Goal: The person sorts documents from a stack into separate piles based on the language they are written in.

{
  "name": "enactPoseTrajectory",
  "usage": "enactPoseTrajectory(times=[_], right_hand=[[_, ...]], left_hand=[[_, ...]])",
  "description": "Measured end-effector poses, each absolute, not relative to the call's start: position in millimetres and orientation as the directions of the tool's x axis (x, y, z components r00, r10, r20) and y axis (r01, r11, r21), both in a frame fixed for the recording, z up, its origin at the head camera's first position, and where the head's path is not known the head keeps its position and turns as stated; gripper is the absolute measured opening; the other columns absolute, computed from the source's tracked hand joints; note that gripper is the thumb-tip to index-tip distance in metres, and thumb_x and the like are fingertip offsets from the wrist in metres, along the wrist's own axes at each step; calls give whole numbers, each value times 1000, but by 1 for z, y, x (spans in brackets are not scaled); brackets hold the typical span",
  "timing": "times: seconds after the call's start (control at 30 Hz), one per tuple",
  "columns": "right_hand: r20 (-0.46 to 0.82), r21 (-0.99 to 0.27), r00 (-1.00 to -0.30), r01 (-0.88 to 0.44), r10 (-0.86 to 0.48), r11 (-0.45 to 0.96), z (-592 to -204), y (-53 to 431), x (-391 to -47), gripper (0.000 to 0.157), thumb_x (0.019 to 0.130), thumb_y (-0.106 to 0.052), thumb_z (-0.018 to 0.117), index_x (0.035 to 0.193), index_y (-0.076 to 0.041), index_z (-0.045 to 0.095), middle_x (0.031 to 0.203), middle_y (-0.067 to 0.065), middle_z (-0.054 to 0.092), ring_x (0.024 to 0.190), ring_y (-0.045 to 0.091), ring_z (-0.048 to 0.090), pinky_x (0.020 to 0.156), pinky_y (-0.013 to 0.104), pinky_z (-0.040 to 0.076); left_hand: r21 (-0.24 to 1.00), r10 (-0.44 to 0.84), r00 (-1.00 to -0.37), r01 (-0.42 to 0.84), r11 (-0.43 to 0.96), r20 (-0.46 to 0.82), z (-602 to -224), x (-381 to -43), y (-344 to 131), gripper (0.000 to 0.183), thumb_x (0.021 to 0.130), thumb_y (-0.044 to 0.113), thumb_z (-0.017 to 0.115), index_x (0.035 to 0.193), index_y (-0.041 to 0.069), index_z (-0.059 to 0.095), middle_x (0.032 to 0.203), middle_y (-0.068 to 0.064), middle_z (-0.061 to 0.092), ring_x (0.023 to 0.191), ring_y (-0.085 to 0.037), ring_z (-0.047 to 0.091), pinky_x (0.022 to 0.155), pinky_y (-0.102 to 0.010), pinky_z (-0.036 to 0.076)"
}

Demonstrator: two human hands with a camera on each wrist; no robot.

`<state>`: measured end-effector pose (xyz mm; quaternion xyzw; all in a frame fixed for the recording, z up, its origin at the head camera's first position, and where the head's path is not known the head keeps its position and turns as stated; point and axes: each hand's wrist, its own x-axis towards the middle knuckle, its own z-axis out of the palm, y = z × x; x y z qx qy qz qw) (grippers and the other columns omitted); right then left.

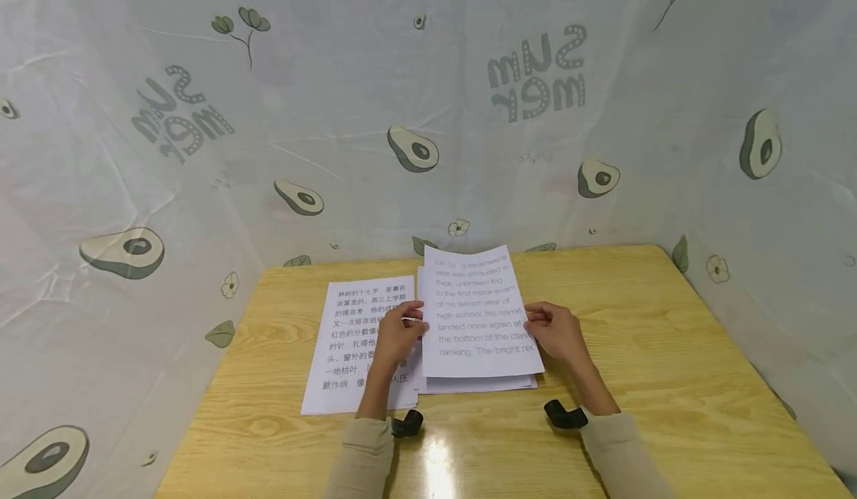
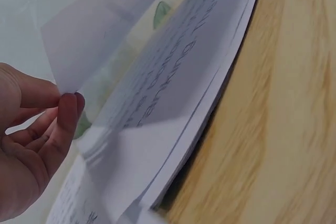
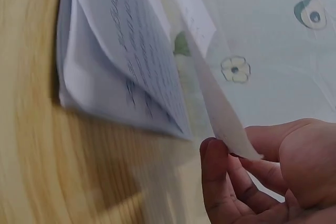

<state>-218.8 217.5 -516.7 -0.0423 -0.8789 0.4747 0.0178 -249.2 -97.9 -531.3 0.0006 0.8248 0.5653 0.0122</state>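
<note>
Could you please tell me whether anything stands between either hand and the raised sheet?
Nothing visible does: the left hand pinches the sheet at one side and the right hand pinches it at the other. The stack lies beneath, not in between.

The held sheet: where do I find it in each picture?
Head: sheet just right of and below centre, between left hand and right hand.
Left wrist: sheet at upper left, pinched by the left hand.
Right wrist: sheet a narrow strip slanting from top middle to the right hand.
Shared landmark: the wooden table.
</note>
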Motion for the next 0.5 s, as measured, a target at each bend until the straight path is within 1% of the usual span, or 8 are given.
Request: enactPoseTrajectory(times=[0.07,0.27,0.5], right_hand=[[-15,-832,-995,67,98,551,-517,229,-217,37,99,-7,69,135,5,70,119,25,74,105,34,72,77,22,55],[-27,-807,-992,94,123,582,-519,270,-209,40,101,-9,68,138,5,68,122,27,72,107,35,70,76,21,52],[-24,-781,-990,104,137,616,-517,316,-204,43,102,-12,67,140,8,65,124,29,71,110,35,68,75,16,49]], left_hand=[[936,24,-1000,-6,353,-16,-533,-246,-87,44,91,-1,79,135,5,72,112,-14,73,90,-18,74,71,-30,65],[947,57,-998,19,321,1,-536,-240,-44,45,91,-2,79,135,4,72,109,-12,74,86,-13,74,69,-26,64],[961,31,-999,17,278,8,-535,-235,9,45,91,-4,78,134,4,72,106,-9,72,83,-11,73,66,-24,63]])
